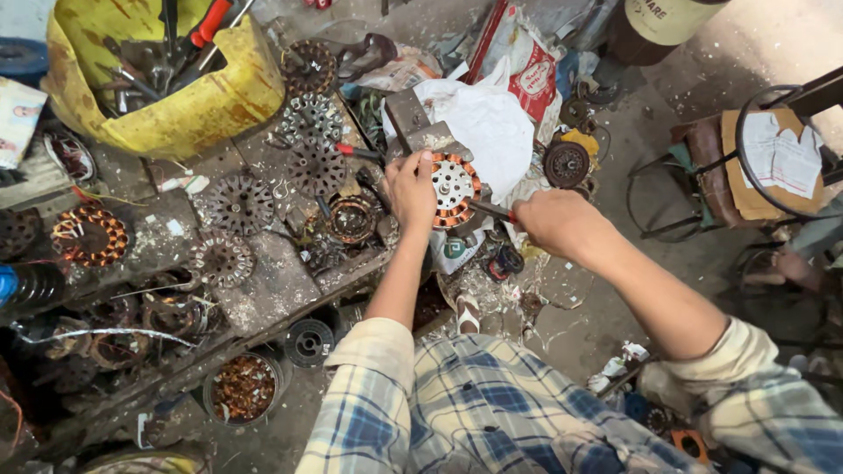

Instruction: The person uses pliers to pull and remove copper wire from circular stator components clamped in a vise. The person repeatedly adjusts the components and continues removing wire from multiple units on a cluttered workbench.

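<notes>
**Two hands on a round motor part**

On the messy workbench (263, 290), to the far left, sits a big yellow tub (176, 114) full of tools. Right of it lies a white bag (492, 123). Near the middle is a round motor part (453, 189) with orange wire. The left hand (409, 189) has its fingers wrapped around its edge. The right hand (553, 221) has its fingers closed tight on a thin tool (490, 209) touching the part.

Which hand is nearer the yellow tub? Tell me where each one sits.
Left. The left hand grips the wound stator, right of and below the yellow tub. The right hand, holding a red-handled tool, is farther right, beyond the stator.
</notes>
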Motion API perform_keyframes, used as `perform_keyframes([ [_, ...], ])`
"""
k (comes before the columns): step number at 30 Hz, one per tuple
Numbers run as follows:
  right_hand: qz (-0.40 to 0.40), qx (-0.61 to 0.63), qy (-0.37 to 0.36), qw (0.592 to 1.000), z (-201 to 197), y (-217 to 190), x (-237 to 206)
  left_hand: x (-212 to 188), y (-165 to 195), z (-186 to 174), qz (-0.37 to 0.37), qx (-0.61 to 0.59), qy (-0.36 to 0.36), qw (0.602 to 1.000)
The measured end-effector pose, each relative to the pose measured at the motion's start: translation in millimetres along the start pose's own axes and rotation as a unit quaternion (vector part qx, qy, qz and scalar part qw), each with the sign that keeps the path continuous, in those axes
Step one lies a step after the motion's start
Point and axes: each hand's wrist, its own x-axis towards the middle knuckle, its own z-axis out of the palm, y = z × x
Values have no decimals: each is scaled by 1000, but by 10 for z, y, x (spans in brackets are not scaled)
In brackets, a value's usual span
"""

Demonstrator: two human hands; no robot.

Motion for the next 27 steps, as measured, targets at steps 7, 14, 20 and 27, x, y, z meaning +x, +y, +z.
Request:
perform_keyframes([
  [7, 70, 129, 25, 989, 117, -184, -86, 11, 122, -128, -31, -18, -1, 999],
  [14, 56, 45, -37, 997, 355, -143, -49, 11, 77, -87, -7, 9, -4, 1000],
  [20, 69, 73, -21, 995, 419, -240, 3, 25, 55, -116, 3, 2, 3, 1000],
  [27, 102, 178, 26, 978, 737, -215, 66, 5, -10, -53, -14, -7, 8, 1000],
])
